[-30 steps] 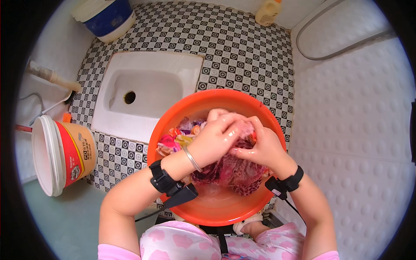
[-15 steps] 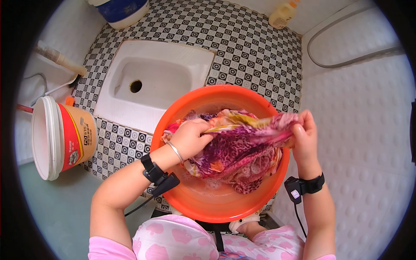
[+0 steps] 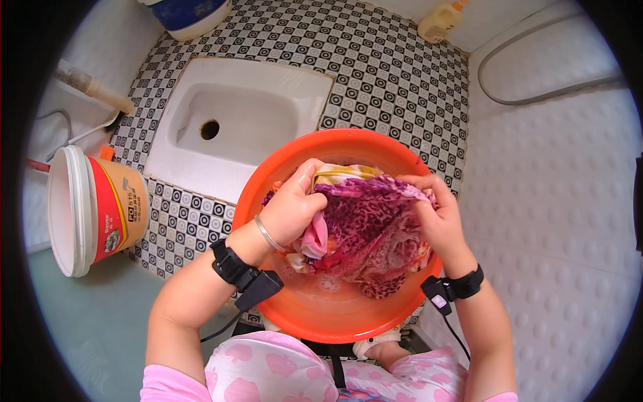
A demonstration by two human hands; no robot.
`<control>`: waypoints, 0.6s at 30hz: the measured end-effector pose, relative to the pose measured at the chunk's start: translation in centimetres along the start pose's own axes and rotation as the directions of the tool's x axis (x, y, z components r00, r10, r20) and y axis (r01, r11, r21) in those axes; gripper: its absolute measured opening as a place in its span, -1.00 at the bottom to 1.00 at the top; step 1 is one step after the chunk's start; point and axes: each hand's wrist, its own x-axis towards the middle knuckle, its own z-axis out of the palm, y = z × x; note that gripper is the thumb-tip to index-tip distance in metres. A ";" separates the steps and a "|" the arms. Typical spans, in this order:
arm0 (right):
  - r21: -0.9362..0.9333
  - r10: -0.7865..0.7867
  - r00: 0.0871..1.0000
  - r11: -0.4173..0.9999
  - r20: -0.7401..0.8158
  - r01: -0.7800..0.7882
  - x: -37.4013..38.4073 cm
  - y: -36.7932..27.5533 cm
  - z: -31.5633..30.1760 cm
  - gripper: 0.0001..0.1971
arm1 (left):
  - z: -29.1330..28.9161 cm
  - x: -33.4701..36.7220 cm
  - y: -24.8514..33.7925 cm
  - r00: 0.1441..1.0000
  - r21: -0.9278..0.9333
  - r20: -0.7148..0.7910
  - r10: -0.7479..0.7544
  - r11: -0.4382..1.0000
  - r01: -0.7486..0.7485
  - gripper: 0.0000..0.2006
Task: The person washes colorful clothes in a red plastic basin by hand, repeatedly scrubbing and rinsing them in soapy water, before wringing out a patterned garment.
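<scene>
A wet, patterned purple and pink garment (image 3: pixel 362 214) with a yellow and white edge is bunched inside an orange plastic basin (image 3: pixel 341 325). My left hand (image 3: pixel 295 208) is closed on its left side, thumb on top; a pink fold hangs below that hand. On the garment's right side, my right hand (image 3: pixel 435 214) pinches the cloth near the basin's right rim. Between both hands the fabric is spread and lifted a little, while its lower part rests in the basin. Sudsy water (image 3: pixel 325 285) shows at the front of the basin.
A white squat toilet (image 3: pixel 238 74) is set in the black-and-white tiled floor beyond the basin. To the left stands a red and tan bucket (image 3: pixel 120 208). A blue and white bucket (image 3: pixel 187 13), a pale bottle (image 3: pixel 439 23) and a grey hose (image 3: pixel 529 102) are farther off.
My right hand has moved left and lower, closer to my left hand. The stretch of cloth between them has slackened and opened out. My left hand has shifted slightly, still gripping the garment.
</scene>
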 end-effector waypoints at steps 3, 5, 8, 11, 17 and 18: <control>-0.013 0.037 0.999 0.999 -0.031 -0.038 -0.2 0.1 3.1 -0.79 | 2.3 1.0 -1.5 0.994 -0.485 -0.092 -0.061 0.875 0.009 -0.61; -0.050 -0.191 0.981 0.980 0.034 0.192 -0.4 -0.1 7.1 -0.80 | 3.3 1.6 -3.9 0.950 -0.375 -0.300 -0.084 0.926 -0.036 -0.66; -0.311 -0.379 0.886 0.837 0.267 0.451 -1.4 -1.7 8.8 -0.78 | 3.6 1.1 -3.0 0.959 -0.364 -0.226 -0.168 0.928 0.077 -0.65; -0.400 -0.385 0.876 0.783 0.290 0.476 -1.9 -0.1 9.1 -0.81 | 3.9 0.5 -3.7 0.920 -0.418 -0.247 -0.305 0.890 0.183 -0.67; -0.455 -0.209 0.978 0.870 0.009 0.190 0.6 1.7 6.3 -0.89 | 4.0 0.6 -4.0 0.970 -0.463 -0.154 -0.190 0.881 0.099 -0.60; -0.442 -0.134 0.991 0.888 0.014 0.127 0.4 1.2 5.6 -0.89 | 3.9 0.6 -3.5 0.968 -0.437 -0.148 -0.202 0.891 0.120 -0.59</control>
